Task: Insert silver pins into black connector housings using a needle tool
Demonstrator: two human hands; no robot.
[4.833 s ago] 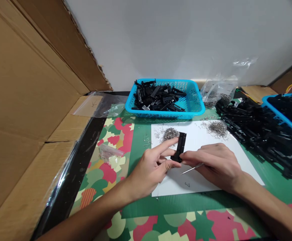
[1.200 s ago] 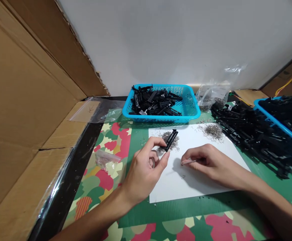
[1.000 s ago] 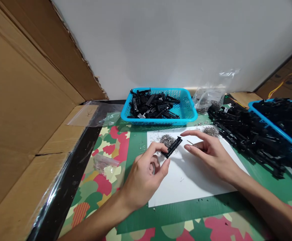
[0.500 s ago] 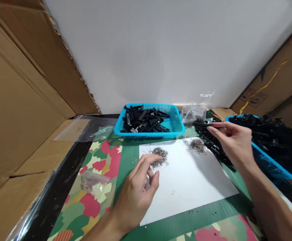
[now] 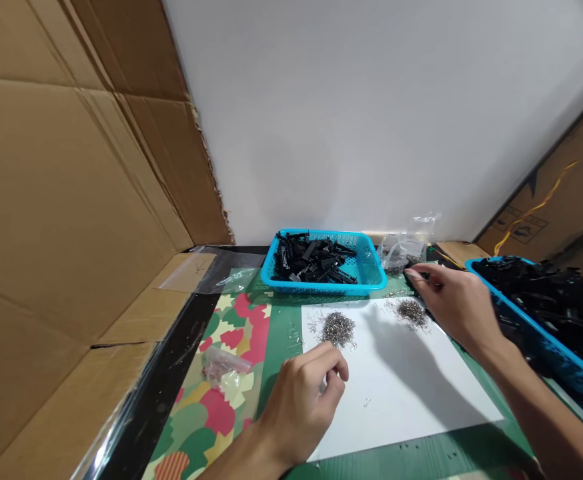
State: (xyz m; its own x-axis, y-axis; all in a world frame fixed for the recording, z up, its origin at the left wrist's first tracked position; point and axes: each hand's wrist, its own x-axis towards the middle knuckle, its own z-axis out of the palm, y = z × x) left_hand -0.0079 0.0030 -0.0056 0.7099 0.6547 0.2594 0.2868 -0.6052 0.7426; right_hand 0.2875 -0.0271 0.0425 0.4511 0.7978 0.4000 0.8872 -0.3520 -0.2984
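Note:
My left hand [image 5: 307, 403] hovers over the left edge of a white sheet [image 5: 396, 373], thumb and forefinger brought together. Whatever is between its fingertips is too small or hidden. Just beyond it lies a heap of tiny bent silvery wire pieces [image 5: 338, 329]. At the far right of the sheet, my right hand [image 5: 456, 303] pinches a black plastic part [image 5: 411, 267], mostly covered by the fingers. That hand is beside a second heap of wire pieces [image 5: 411, 312] and covers most of a row of black parts there.
A blue basket [image 5: 316, 288] with black plastic parts stands at the back. Another blue basket [image 5: 546, 330], heaped with black parts, is at right. Clear bags [image 5: 404, 248] lie behind, with a small bag [image 5: 224, 367] at left. Cardboard walls [image 5: 136, 167] flank the table.
My left hand has drawn back from the left wire heap and its fingers have curled closed. My right hand has lowered toward the black parts. The view has shifted, so everything appears further right and lower.

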